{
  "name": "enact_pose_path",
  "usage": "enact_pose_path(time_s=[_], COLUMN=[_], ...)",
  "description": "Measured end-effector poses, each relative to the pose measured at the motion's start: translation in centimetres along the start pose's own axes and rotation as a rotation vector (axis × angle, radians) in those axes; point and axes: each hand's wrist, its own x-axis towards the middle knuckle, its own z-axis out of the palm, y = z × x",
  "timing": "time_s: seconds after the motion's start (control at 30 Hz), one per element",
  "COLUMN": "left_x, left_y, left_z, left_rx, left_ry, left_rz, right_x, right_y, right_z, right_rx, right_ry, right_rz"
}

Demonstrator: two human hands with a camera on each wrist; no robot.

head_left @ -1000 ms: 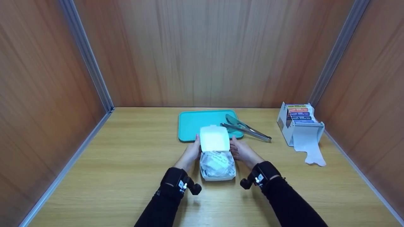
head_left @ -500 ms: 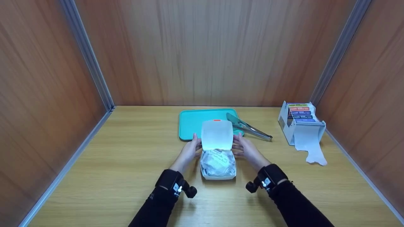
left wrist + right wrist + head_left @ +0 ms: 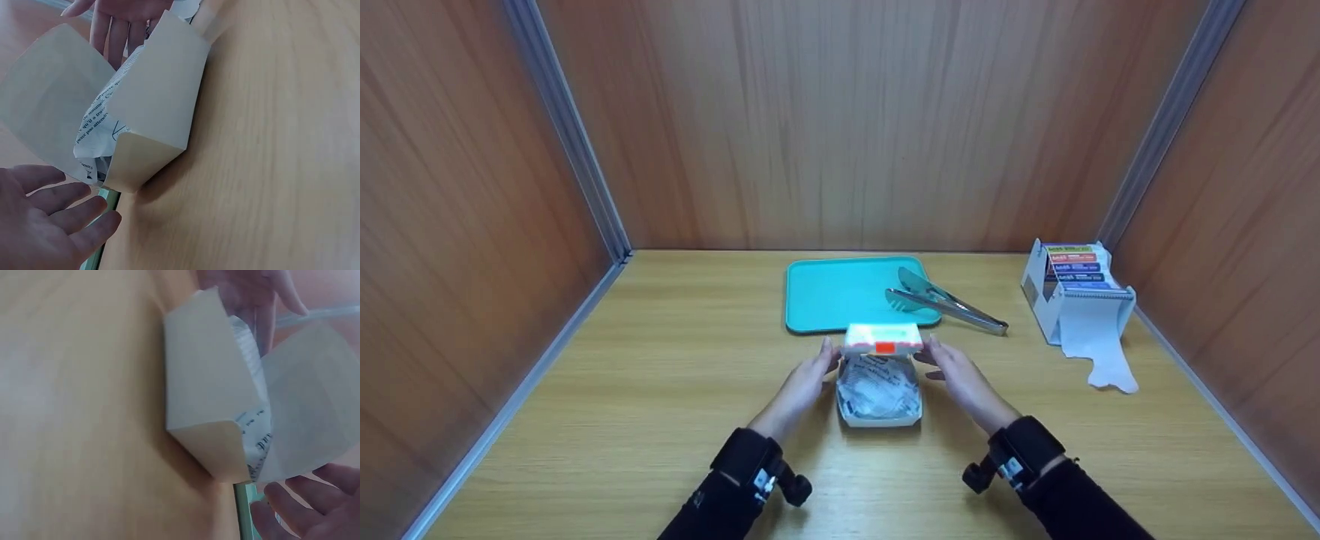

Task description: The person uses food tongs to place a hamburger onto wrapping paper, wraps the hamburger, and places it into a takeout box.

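Observation:
A white clamshell burger box (image 3: 879, 422) stands on the table in front of me, holding a bundle wrapped in printed paper (image 3: 877, 386). Its lid (image 3: 883, 337) is hinged at the far side and tips forward over the back of the bundle, with an orange-red tab on its edge. My left hand (image 3: 808, 377) is at the lid's left side, fingers spread and fairly straight. On the other side my right hand (image 3: 962, 377) mirrors it, fingertips right at the lid's edge. In the wrist views, the lid (image 3: 56, 95) rises between both hands, and the box's front wall (image 3: 205, 365) faces me.
Behind the box lies a turquoise tray (image 3: 832, 292), with metal tongs (image 3: 952, 304) resting across its right edge. A white dispenser (image 3: 1076, 292) with colourful labels stands at the back right, a torn sheet (image 3: 1099, 352) hanging from it. Wooden walls (image 3: 855, 127) enclose the table.
The lid has swung from upright to tipping forward over the box, its tab now facing me. Both hands have come slightly towards me and their wrists have spread apart.

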Motion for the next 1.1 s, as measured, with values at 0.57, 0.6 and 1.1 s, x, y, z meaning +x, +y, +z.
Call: enact_pose_path(time_s=[0.57, 0.6, 1.1], left_x=[-2.8, -2.9, -3.7], left_y=[-1.2, -1.3, -1.8], left_z=[1.0, 1.0, 1.3], left_rx=[0.225, 0.229, 0.368], left_ry=[-0.001, -0.006, 0.074], left_rz=[0.103, 0.107, 0.129], right_x=[-3.4, -3.5, -4.1], right_y=[2.1, 2.1, 2.5], right_z=[1.8, 1.9, 2.2], right_rx=[-0.201, -0.212, -0.318], right_ry=[-0.064, -0.061, -0.058], right_rz=[-0.075, -0.074, -0.111])
